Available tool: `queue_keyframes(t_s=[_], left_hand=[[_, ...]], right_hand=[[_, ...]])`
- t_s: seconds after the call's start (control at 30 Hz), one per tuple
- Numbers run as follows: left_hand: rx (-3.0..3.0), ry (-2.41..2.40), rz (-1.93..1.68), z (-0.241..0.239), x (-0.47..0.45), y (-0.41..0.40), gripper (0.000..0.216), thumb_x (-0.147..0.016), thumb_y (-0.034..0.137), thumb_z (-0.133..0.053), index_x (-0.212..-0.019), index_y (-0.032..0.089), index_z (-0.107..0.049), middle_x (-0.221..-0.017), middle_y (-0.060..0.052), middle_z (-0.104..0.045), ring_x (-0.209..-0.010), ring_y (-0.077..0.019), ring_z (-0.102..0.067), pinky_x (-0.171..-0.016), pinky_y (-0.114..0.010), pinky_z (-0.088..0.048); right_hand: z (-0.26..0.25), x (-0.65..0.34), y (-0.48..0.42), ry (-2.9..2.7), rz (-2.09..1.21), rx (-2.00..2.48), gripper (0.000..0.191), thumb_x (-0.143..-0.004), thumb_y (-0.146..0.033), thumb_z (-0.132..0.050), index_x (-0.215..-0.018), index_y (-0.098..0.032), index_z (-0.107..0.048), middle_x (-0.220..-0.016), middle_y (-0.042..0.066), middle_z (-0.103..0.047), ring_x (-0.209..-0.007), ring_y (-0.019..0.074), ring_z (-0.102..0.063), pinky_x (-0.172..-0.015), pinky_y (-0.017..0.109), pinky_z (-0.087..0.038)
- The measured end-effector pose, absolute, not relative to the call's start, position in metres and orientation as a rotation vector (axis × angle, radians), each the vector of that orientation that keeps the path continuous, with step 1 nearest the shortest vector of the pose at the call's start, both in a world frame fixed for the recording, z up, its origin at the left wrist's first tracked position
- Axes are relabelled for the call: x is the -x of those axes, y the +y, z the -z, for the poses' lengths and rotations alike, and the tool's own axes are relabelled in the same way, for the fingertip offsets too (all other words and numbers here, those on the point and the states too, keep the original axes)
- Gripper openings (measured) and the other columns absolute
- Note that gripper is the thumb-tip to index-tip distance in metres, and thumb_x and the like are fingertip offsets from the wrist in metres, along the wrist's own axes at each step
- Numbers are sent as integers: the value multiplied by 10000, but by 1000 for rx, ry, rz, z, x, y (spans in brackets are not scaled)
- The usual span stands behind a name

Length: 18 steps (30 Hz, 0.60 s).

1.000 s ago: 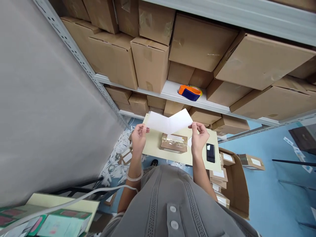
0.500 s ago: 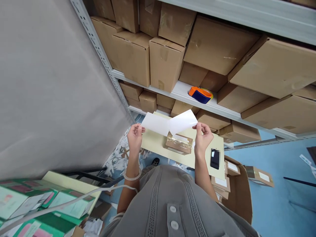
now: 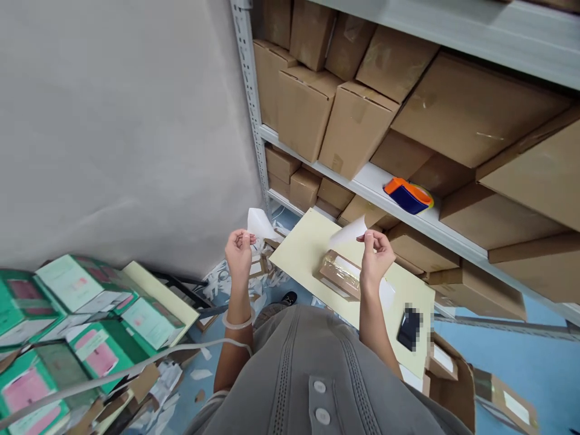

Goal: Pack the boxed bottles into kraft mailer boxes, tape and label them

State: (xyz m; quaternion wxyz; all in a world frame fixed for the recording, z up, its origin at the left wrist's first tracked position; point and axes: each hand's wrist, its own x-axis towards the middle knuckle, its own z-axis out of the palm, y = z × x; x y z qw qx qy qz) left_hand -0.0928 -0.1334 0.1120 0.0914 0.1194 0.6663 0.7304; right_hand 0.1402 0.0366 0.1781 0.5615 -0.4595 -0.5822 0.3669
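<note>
Out to the left of the table, my left hand [image 3: 240, 257] pinches a curling piece of white paper [image 3: 261, 224] by its edge. My right hand [image 3: 376, 257] grips a second piece of white paper [image 3: 348, 232], which bends over at its top. The two pieces are apart. Beneath the right-hand paper, a small brown cardboard box [image 3: 339, 275] closed with shiny tape lies on the pale yellow table [image 3: 301, 248]. Another white sheet [image 3: 386, 294] lies on the table beside my right forearm, partly hidden by it.
Shelves packed with cardboard boxes [image 3: 360, 121] stand ahead, with an orange and dark-blue ring-shaped item [image 3: 409, 195] on one ledge. A black phone [image 3: 409, 329] lies on the table's right. Green boxes [image 3: 95, 347] fill the lower left. Paper scraps litter the floor; a large carton [image 3: 460, 386] stands at right.
The two white pieces, meeting in the middle before, have come apart, one in each hand. My left hand has swung left, off the table. The view has turned left.
</note>
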Motion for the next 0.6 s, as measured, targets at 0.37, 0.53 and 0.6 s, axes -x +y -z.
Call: queue_keyframes(t_s=[0.37, 0.53, 0.6], left_hand=[[-117, 2223, -2239, -95, 105, -169, 302, -817, 444, -603, -943, 171, -578, -881, -44, -678, -664, -105, -626, -653, -230, -517], [-179, 2214, -2222, -96, 100, -158, 294, -827, 430, -590, -958, 167, -602, -902, -53, -687, -676, -105, -632, -659, -228, -512], [-225, 2191, -2208, -96, 98, -151, 297, -824, 432, -594, -960, 169, -604, -903, -51, -685, -684, -109, -636, -665, -231, -518]], right_hand=[[-178, -111, 38, -1446, -985, 968, 251, -831, -404, -636, -835, -156, -676, -701, 18, -674, -690, 163, -638, -819, 342, -504], [-176, -115, 42, -1462, -968, 979, 274, -849, -429, -608, -841, -162, -670, -706, 18, -675, -700, 168, -643, -830, 349, -503], [-176, -118, 43, -1458, -964, 995, 293, -850, -449, -604, -837, -163, -663, -707, 23, -674, -697, 169, -642, -804, 340, -506]])
